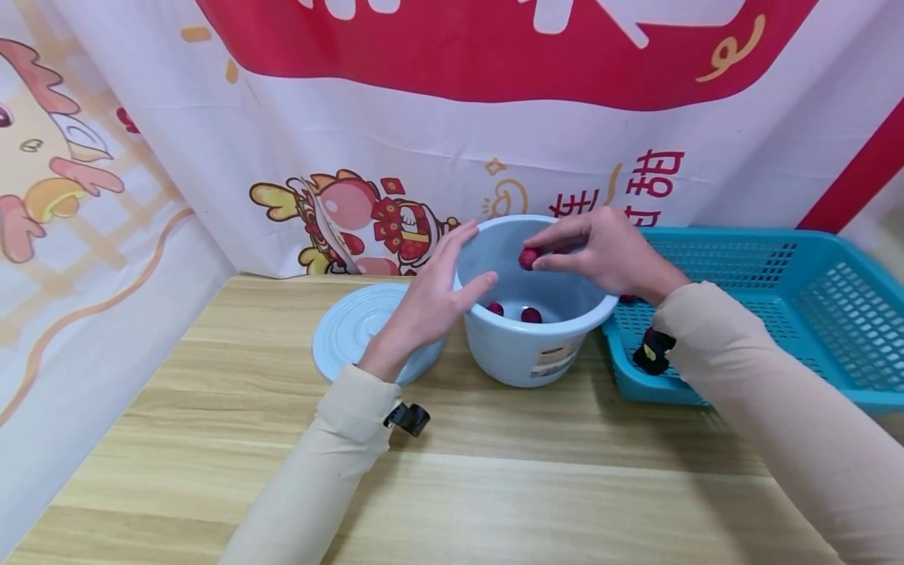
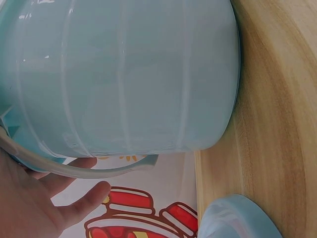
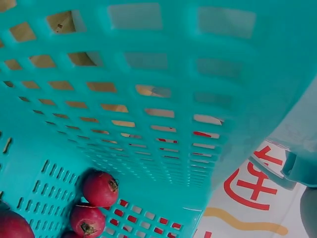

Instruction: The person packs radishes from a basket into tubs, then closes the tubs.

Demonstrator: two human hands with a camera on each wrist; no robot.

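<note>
A light blue bucket (image 1: 526, 353) stands upright on the table, with radishes (image 1: 531, 315) on its floor. My right hand (image 1: 607, 251) is over the bucket's mouth, pinching a red radish (image 1: 528, 258) between thumb and fingers. At the left side of the rim is my left hand (image 1: 438, 294), its fingers extended and its thumb reaching over the edge. In the left wrist view this hand (image 2: 29, 203) lies by the bucket's handle (image 2: 84, 171), fingers apart. The right hand is hidden in the right wrist view.
A teal plastic basket (image 1: 749, 329) stands right of the bucket; several radishes (image 3: 100, 189) lie in it. The round blue lid (image 1: 353, 318) is on the wooden table (image 1: 233, 408) at left, partly beneath the left forearm. A printed cloth (image 1: 438, 133) hangs behind.
</note>
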